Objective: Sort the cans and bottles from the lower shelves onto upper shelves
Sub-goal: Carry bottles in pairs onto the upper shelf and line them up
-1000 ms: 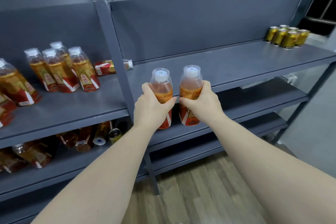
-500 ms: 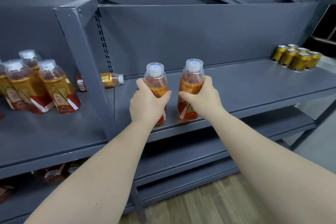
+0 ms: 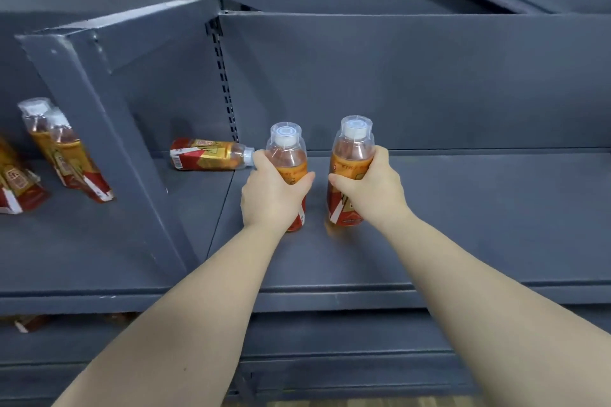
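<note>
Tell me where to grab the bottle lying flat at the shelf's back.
Probably round the labelled middle of the lying bottle, from above and in front. It lies flat along the back wall, cap pointing right close to the left hand, so that end is crowded.

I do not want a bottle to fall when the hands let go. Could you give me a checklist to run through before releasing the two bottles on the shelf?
1. Grip of the left hand on the left bottle: ok, the hand wraps its body.
2. Grip of the right hand on the right bottle: ok, wrapped the same way.
3. Both bottles upright: ok.
4. Bases flat on the shelf: cannot tell; the left base is partly behind the hand and the right one is blurred.
5. Gap between the two bottles: ok, they are apart.
6. Neighbours: not ok; a lying bottle is on its side, with its cap right beside the left hand.
</note>
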